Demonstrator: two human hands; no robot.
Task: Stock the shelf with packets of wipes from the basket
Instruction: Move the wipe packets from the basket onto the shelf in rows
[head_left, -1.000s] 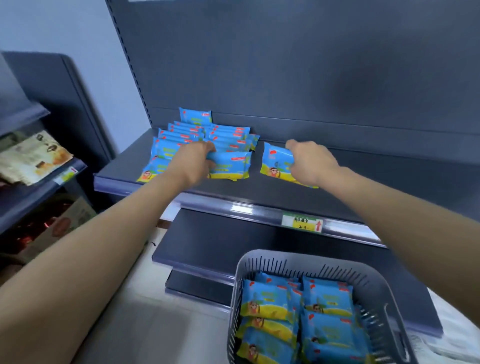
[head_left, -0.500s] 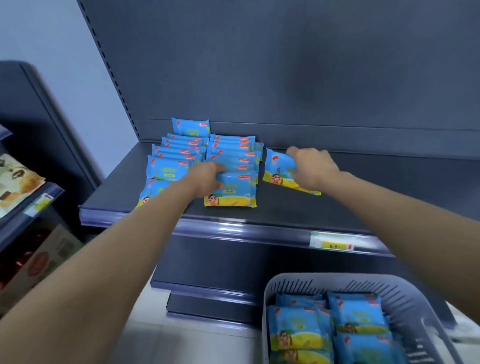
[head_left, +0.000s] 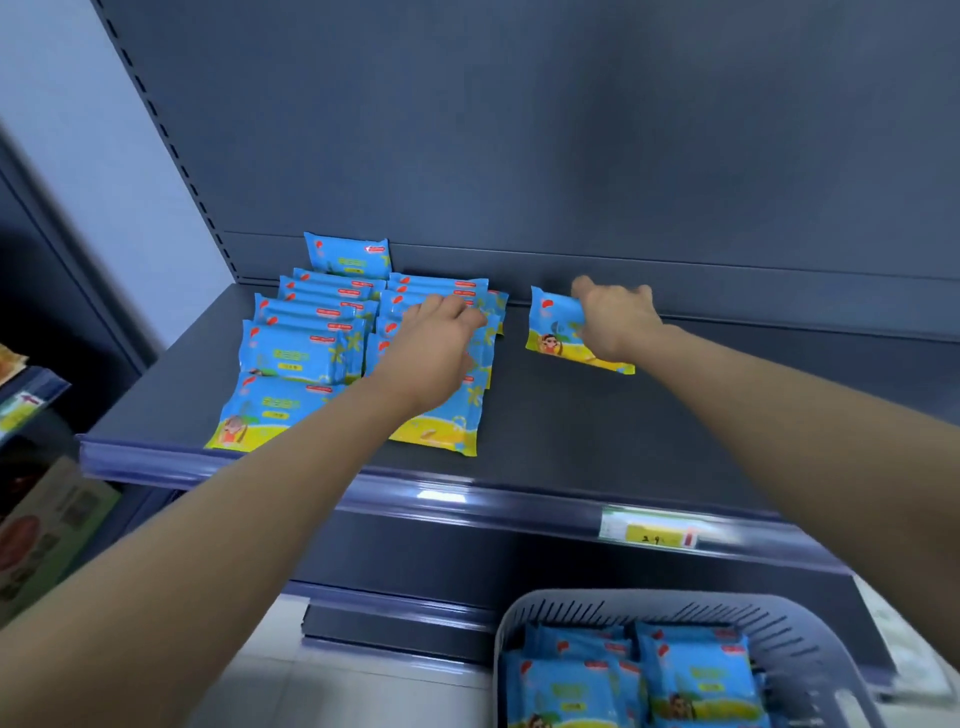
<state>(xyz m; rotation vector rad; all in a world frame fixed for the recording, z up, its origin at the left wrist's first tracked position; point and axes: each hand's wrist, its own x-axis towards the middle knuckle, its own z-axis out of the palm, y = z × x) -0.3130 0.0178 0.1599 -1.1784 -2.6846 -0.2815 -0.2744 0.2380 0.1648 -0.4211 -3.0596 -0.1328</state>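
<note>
Right hand (head_left: 618, 319) is gripping a single packet (head_left: 553, 325) by its right side, fingers curled round it, thumb sticking up. The packet is sitting on the shelf (head_left: 649, 431) near the back panel (head_left: 571, 130), apart from the stocked rows and slightly skewed. Left hand (head_left: 434, 345) is lying over the second column (head_left: 447, 426) of packets, fingers bent down onto it. Cannot tell whether it is gripping one or only pressing. First column (head_left: 291, 358) is lying just to the left, packets overlapping like shingles.

Judgement: a third column is being started. To be doing this well, the packet should be going down square to its neighbours, yellow edge forward, just beside the second column instead of leaving the gap. The left hand should be steadying that column so the slick wrappers are not sliding toward the front lip.

The shelf is showing as dark grey and matte, with a glossy rail running along the front and carrying a yellow price label (head_left: 649, 535). A grey slotted basket (head_left: 524, 618) is sitting below right, with more packets (head_left: 696, 680) waiting in it. Blurred boxed goods (head_left: 47, 525) are showing at far left, above a pale floor (head_left: 363, 691).
</note>
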